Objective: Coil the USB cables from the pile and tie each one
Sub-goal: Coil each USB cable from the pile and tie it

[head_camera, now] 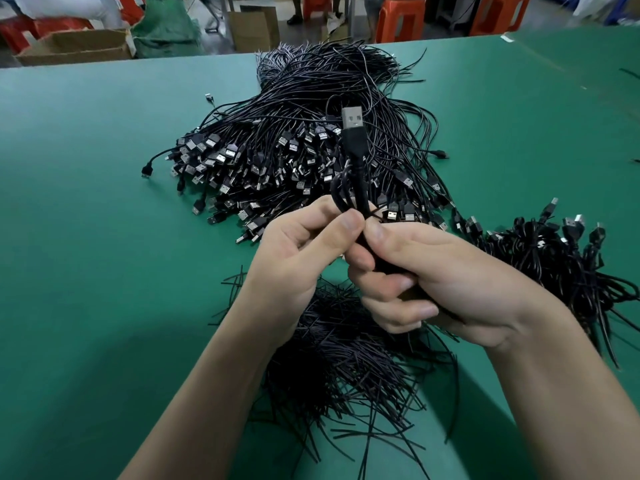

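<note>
Head: cable (354, 147) between left hand (301, 251), right hand (440, 282)

Green table (86, 202), cardboard box (76, 46), orange stools (398, 20), green sack (162, 29)

No writing, label or number can be read. The USB cable (357, 168) shows none on its plug; the cardboard boxes (254, 27) beyond the cable pile (294, 150) are blurred.

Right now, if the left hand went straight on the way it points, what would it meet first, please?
The left hand points rightward, so it would first push into the coiled cable it pinches, and probably the right hand gripping that cable just beyond.
</note>
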